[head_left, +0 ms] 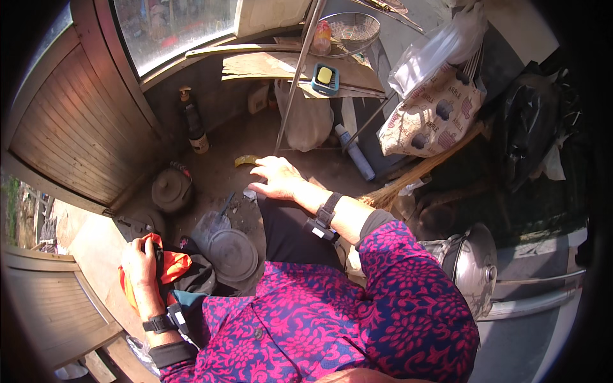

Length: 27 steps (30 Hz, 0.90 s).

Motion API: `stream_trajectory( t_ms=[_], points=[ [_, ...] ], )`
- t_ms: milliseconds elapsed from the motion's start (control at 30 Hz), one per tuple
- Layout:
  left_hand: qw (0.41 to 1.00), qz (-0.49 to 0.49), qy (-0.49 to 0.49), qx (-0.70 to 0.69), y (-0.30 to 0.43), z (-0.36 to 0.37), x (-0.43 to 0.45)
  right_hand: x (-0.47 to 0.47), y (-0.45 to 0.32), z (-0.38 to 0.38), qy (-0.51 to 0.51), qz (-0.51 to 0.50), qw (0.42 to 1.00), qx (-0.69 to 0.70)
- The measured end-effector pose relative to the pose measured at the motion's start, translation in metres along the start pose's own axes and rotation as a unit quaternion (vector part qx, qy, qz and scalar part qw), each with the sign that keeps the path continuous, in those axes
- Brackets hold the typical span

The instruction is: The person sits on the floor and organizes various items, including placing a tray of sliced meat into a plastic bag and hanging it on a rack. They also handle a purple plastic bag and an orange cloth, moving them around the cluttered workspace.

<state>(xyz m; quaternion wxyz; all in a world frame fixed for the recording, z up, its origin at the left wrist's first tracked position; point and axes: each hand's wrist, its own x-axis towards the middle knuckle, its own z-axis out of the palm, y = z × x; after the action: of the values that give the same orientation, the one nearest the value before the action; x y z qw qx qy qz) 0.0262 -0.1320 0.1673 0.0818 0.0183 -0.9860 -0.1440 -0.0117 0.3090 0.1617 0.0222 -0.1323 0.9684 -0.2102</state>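
My left hand (139,263) grips a bright orange cloth (175,266), part of which hangs down below the wrist. Black fabric (198,274) lies beside the cloth, against my left leg. Above the knee of my black trousers (292,222), my right hand (275,178) has its fingers apart and nothing in them; whether it touches the knee I cannot tell. A curved yellow object (246,161) is on the dirty floor just beyond those fingertips. Between my hands sit a round grey lid-like object (232,254) and a crumpled clear plastic bag (210,229).
A lidded pot (171,190) and a pump bottle (193,122) stand near the wooden door (86,105). Ahead, a board (273,66) holds a soap dish (325,79) and wire strainer (352,31). To the right are a spray can (355,153), broom (421,167), patterned bag (433,112) and metal pot (471,275).
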Motion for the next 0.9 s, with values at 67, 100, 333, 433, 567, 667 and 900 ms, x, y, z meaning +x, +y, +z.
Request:
stream_trajectory(
  t_ms=[67,100,333,433,567,667,900],
  points=[
    [1.0,0.007,0.003,-0.005,-0.0006,0.0006,-0.0002,0.0,-0.0001,-0.0002,-0.002,0.0,1.0,0.0],
    [1.0,0.006,0.005,-0.004,-0.0006,0.0005,-0.0004,0.0001,-0.0005,-0.0004,-0.003,0.0,1.0,-0.001],
    [1.0,0.01,0.008,-0.001,0.0026,-0.0016,-0.0009,0.0006,-0.0033,-0.0028,-0.007,0.005,1.0,0.0],
    [1.0,0.004,0.005,0.002,0.0042,-0.0029,-0.0007,-0.0004,-0.0031,-0.0022,0.0,0.002,1.0,0.0],
    [1.0,0.002,-0.004,0.013,0.0035,-0.0029,-0.0009,-0.0004,-0.0018,-0.0006,0.008,0.0,1.0,-0.001],
    [1.0,0.007,0.004,0.015,0.0008,0.0,0.0001,0.0,-0.0005,0.0004,0.01,-0.003,1.0,0.001],
    [1.0,-0.006,0.01,0.001,-0.0024,0.0033,-0.0013,-0.0004,-0.0013,-0.0002,0.02,-0.002,1.0,0.005]
  ],
)
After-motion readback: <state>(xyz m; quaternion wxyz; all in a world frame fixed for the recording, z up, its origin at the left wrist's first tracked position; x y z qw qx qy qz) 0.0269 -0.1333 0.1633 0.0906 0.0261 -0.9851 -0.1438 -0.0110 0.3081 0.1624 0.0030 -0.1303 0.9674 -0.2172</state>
